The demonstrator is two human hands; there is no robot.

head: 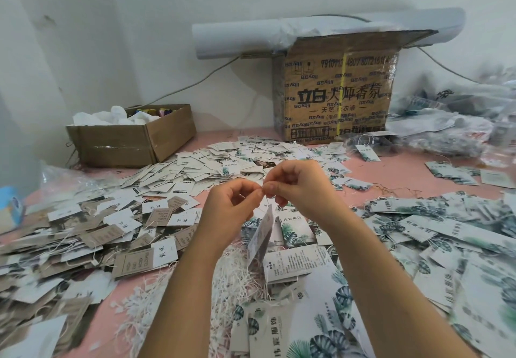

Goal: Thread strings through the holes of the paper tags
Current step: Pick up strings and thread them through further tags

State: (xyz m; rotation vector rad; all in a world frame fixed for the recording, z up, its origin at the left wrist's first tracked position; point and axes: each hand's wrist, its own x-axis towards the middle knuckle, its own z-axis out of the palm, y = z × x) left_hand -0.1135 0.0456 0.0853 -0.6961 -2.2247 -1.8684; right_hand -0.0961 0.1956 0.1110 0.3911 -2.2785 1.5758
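1. My left hand [231,204] and right hand [296,187] were raised over the pink tabletop [391,173], fingertips meeting. Each pinched the thin white string [268,202] between thumb and forefinger.
2. One paper tag [261,237] hung from that string just below my hands, turned nearly edge-on.
3. Beneath it lay a tangle of loose strings [231,274], with leaf-print tags [396,212] spread to the right. A near tag [272,327] read "服饰"; the characters before that were unclear.
4. To the left was a heap of brown and white tags [83,234]. The brown ones bore stacked capitals too blurred to read.
5. At the back stood a tall carton [335,92] printed "立白 大师香氛". A smaller line beneath was partly covered by a yellow strap [342,92], and digits beginning "791011" ran along the top.
6. A white roll [237,36] lay across the carton. An open low box [131,139] sat back left, with white wrapping inside.
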